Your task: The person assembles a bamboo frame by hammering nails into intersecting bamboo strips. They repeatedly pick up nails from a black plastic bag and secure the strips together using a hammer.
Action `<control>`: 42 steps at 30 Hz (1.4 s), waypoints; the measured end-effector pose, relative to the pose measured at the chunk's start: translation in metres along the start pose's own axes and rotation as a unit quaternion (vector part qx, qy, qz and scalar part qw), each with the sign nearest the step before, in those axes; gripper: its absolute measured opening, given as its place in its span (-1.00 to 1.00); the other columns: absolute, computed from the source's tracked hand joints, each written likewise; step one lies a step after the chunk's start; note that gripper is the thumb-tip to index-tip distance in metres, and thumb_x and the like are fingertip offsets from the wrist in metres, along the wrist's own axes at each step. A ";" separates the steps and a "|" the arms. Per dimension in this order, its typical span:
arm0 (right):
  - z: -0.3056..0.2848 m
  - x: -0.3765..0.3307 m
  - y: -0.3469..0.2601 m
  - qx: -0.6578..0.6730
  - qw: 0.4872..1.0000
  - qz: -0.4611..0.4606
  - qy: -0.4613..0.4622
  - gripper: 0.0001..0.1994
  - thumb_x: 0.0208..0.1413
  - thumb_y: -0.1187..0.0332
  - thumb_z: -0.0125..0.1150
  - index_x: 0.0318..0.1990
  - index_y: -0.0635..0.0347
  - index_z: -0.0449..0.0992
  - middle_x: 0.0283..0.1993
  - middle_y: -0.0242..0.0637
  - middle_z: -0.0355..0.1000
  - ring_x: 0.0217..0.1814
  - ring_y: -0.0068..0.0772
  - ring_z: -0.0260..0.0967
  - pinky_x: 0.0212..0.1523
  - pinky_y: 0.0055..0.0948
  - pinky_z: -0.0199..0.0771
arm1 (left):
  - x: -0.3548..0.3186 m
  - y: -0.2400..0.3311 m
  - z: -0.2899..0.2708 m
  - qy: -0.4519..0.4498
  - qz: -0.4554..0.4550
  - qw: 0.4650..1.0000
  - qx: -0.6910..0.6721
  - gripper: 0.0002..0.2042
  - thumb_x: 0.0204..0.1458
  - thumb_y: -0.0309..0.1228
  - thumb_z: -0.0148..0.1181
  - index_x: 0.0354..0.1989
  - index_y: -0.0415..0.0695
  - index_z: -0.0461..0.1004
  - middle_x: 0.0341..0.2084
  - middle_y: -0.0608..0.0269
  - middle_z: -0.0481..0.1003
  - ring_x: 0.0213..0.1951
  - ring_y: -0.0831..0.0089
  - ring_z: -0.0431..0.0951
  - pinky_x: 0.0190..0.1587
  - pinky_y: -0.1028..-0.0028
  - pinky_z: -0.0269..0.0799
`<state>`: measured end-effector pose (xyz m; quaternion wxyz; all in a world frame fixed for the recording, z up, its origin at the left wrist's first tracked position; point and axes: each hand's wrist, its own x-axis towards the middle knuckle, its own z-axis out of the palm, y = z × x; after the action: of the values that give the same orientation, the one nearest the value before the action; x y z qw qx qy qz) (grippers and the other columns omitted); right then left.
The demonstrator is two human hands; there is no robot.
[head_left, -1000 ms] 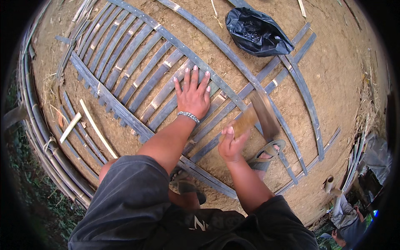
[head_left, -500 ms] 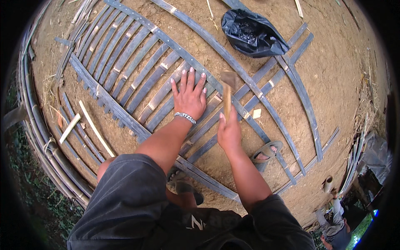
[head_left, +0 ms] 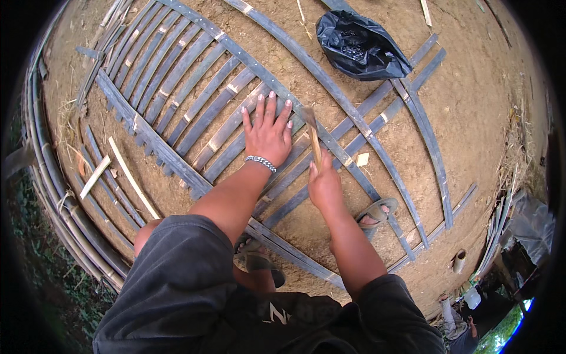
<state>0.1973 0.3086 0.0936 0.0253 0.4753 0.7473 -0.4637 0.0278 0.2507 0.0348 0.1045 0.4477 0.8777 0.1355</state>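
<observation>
My left hand (head_left: 268, 140) lies flat with fingers spread on the dark bamboo slats (head_left: 213, 143) of a ladder-like frame on the ground. Its fingertips reach close to the upper bamboo rail (head_left: 247, 61), which carries a row of small nail heads. In my right hand (head_left: 325, 187) is the wooden handle of a hammer (head_left: 315, 141). The brown head of this tool is over the upper rail, just right of my left fingers; whether it touches is hard to tell. The slats' other ends meet the lower rail (head_left: 156, 141).
A black plastic bag (head_left: 361, 47) sits open beyond the frame. Long bamboo strips (head_left: 330, 88) cross on the right. Pale split pieces (head_left: 132, 174) lie at left, beside bundled poles (head_left: 54, 194). My sandalled foot (head_left: 377, 212) stands near the rail. Another person (head_left: 458, 327) shows at lower right.
The hammer's head has dropped and shifted left toward the upper rail and turned narrower in view. My right hand has moved slightly with it; my left hand stays on the slats.
</observation>
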 end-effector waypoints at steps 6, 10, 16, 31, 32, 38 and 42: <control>0.008 -0.008 0.007 0.094 0.953 -0.214 0.193 -0.50 0.34 0.31 0.12 0.39 0.19 0.23 0.08 0.36 0.47 0.08 0.49 0.44 0.03 0.15 0.48 | 0.001 -0.003 0.000 0.007 0.007 1.000 -0.001 -0.50 0.26 -0.19 0.10 0.41 0.19 0.38 0.52 0.10 0.14 0.54 0.03 0.05 0.52 -0.25 -0.30; -0.012 0.000 -0.013 -0.046 0.999 0.025 -0.009 -0.47 0.35 0.32 0.10 0.42 0.14 0.17 -0.03 0.29 0.51 -0.01 0.48 0.47 -0.02 0.14 0.52 | 0.001 -0.004 -0.002 0.001 -0.004 1.000 0.004 -0.50 0.27 -0.19 0.10 0.41 0.20 0.38 0.51 0.11 0.15 0.54 0.04 0.06 0.52 -0.24 -0.29; -0.017 0.003 0.006 -0.111 0.991 0.047 -0.050 -0.47 0.38 0.24 0.12 0.43 0.05 0.18 -0.16 0.18 0.56 -0.12 0.34 0.56 -0.09 0.08 0.57 | 0.004 -0.001 -0.001 0.012 0.008 1.000 0.008 -0.50 0.28 -0.18 0.07 0.42 0.20 0.36 0.52 0.12 0.15 0.54 0.06 0.05 0.53 -0.23 -0.30; -0.046 0.054 -0.002 0.065 0.993 0.063 0.078 -0.34 0.06 0.35 0.50 0.32 0.19 0.36 -0.09 -0.07 0.60 -0.13 0.01 0.61 -0.04 -0.13 0.58 | -0.028 -0.015 -0.003 0.081 0.031 0.993 -0.084 -0.51 0.10 -0.25 0.31 0.24 -0.02 0.47 0.40 0.03 0.28 0.47 0.05 0.16 0.52 -0.17 -0.24; -0.044 0.057 -0.007 0.067 0.993 0.066 0.070 -0.34 0.04 0.35 0.51 0.31 0.19 0.37 -0.08 -0.08 0.60 -0.11 0.03 0.61 -0.03 -0.13 0.57 | -0.045 -0.015 -0.005 0.073 0.052 0.991 -0.098 -0.53 0.04 -0.27 0.36 0.17 -0.04 0.50 0.36 0.02 0.33 0.45 0.04 0.20 0.51 -0.16 -0.21; -0.028 0.074 -0.004 -0.008 0.998 0.024 0.054 -0.32 0.01 0.34 0.52 0.32 0.10 0.38 0.03 0.04 0.59 0.08 0.19 0.55 0.11 -0.04 0.53 | -0.112 -0.007 -0.018 0.036 0.008 0.997 -0.065 -0.60 -0.13 -0.29 0.50 -0.09 -0.09 0.56 0.26 0.04 0.39 0.38 0.02 0.30 0.48 -0.15 -0.11; -0.023 0.074 -0.010 -0.062 0.996 0.016 0.057 -0.33 0.03 0.35 0.51 0.33 0.06 0.38 0.03 0.11 0.58 0.11 0.21 0.53 0.12 -0.01 0.52 | -0.114 -0.013 -0.014 0.047 0.026 0.997 -0.058 -0.64 -0.14 -0.31 0.49 -0.14 -0.09 0.58 0.30 0.05 0.39 0.39 0.04 0.29 0.47 -0.19 -0.12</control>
<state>0.1590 0.3744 0.0776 0.0193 0.5105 0.7668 -0.3886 0.0800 0.1487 0.0507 0.0851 0.4570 0.8602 0.2096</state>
